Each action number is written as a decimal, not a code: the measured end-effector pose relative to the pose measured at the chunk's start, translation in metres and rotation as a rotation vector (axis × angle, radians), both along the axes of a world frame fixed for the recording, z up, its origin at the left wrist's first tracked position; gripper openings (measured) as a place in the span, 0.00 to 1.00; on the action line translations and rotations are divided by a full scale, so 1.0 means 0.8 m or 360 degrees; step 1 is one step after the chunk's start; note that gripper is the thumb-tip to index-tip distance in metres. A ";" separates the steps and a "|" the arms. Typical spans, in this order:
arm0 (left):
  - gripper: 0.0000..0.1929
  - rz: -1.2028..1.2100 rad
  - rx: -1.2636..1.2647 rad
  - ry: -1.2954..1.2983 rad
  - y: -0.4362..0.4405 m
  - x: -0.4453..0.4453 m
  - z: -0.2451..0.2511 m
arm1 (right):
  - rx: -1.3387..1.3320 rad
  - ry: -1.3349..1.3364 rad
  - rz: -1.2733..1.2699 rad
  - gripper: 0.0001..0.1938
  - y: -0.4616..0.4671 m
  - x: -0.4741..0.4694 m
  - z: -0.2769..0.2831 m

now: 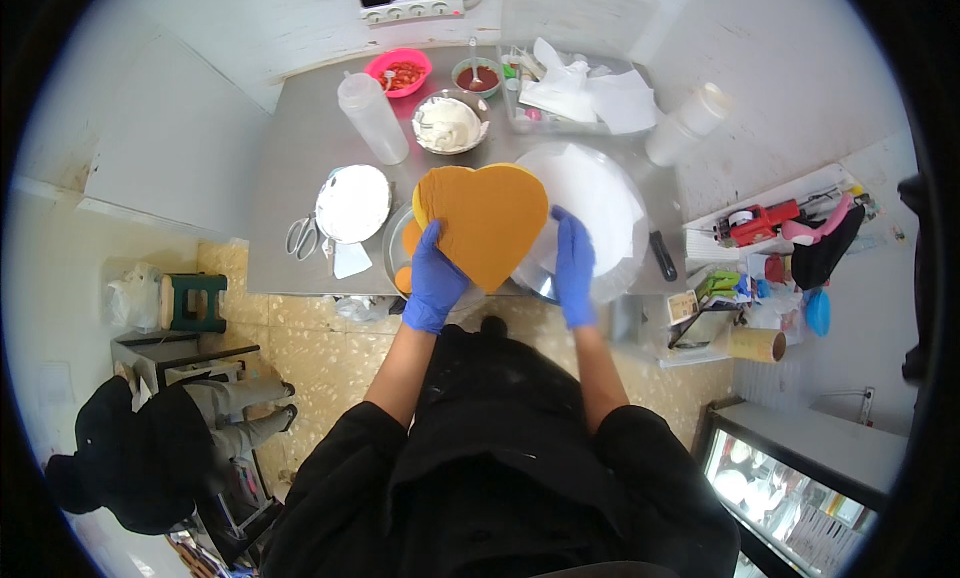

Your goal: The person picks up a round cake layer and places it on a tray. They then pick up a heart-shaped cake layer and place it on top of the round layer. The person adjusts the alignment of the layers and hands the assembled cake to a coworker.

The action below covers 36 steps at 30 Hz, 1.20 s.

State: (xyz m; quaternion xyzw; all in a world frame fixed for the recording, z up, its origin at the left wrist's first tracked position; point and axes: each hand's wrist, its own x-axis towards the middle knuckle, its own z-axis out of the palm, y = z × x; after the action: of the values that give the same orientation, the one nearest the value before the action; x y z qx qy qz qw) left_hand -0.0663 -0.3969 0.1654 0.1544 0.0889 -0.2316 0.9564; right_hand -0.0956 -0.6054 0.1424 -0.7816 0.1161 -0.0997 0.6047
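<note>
A heart-shaped sponge cake layer [484,221] with a brown top and yellow sides is held above the table's front edge. My left hand [436,281], in a blue glove, grips its lower left side with the thumb over the top. My right hand [574,259], also gloved, is beside the heart's right edge, fingers extended and apparently free of it. Below the right hand lies white paper [600,203] on a round, shiny stand or tray [637,266]. Partly hidden behind my left hand, a round dish [390,251] holds orange-brown round pieces [403,279].
On the steel table [300,139] stand a bowl of white cream [450,124], a pink bowl of red pieces [401,73], a red sauce bowl [478,77], squeeze bottles [373,120], a white-topped bowl [354,204], scissors [302,237] and a black-handled tool [663,255]. Another person [150,443] is at left.
</note>
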 end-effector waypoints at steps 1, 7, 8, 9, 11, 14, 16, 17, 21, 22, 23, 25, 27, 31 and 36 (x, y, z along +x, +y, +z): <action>0.27 0.0007 -0.0048 0.0013 0.007 0.000 0.002 | -0.0718 -0.0084 -0.0041 0.20 -0.006 -0.003 -0.004; 0.29 0.0203 0.0007 0.0208 0.049 -0.005 0.010 | -0.1483 -0.0152 0.0044 0.24 -0.014 -0.011 -0.040; 0.29 0.0222 -0.0003 0.0188 0.057 -0.006 0.011 | -0.1455 -0.0133 0.0043 0.24 -0.013 -0.010 -0.041; 0.30 0.0248 -0.0018 0.0183 0.066 -0.006 0.013 | -0.1444 -0.0155 0.0028 0.24 -0.011 -0.010 -0.039; 0.31 0.0288 -0.0059 0.0179 0.082 -0.009 0.020 | -0.1414 -0.0031 0.0011 0.23 -0.001 -0.010 -0.025; 0.32 0.0326 -0.0130 0.0136 0.101 -0.014 0.039 | -0.0485 -0.0008 0.0140 0.23 0.032 -0.004 0.018; 0.32 0.0351 -0.0181 0.0024 0.110 -0.020 0.052 | 0.0303 -0.0076 0.0307 0.21 0.083 0.008 0.049; 0.32 0.0399 0.0003 -0.0087 0.115 -0.024 0.058 | 0.0629 -0.0150 0.0372 0.20 0.110 0.009 0.066; 0.29 0.0621 0.0687 -0.0448 0.144 -0.037 0.076 | 0.1439 -0.0372 0.0441 0.21 0.202 0.028 0.120; 0.29 0.0688 0.0814 -0.0528 0.156 -0.038 0.081 | 0.1440 -0.0326 0.0447 0.21 0.216 0.033 0.132; 0.27 0.0819 0.1240 -0.0624 0.170 -0.040 0.087 | 0.1450 -0.0327 0.0501 0.21 0.230 0.037 0.143; 0.25 0.1008 0.2105 -0.0792 0.200 -0.046 0.103 | 0.1430 -0.0364 0.0603 0.22 0.264 0.038 0.165; 0.23 0.1251 0.1633 -0.0675 0.227 -0.061 0.127 | 0.1370 -0.0381 0.0647 0.23 0.296 0.029 0.190; 0.22 0.1138 0.0393 -0.0400 0.279 -0.106 0.196 | 0.1448 -0.0509 0.0894 0.30 0.347 0.017 0.247; 0.25 0.1593 0.0905 -0.0152 0.306 -0.143 0.265 | 0.1230 -0.0616 0.1571 0.37 0.389 0.024 0.301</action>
State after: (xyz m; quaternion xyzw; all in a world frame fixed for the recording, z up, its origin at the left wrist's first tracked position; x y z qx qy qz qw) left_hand -0.1808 -0.1520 0.3771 0.3546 0.1666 0.2894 0.8734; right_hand -0.0761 -0.2946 0.3835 -0.4375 -0.3397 0.0997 0.8266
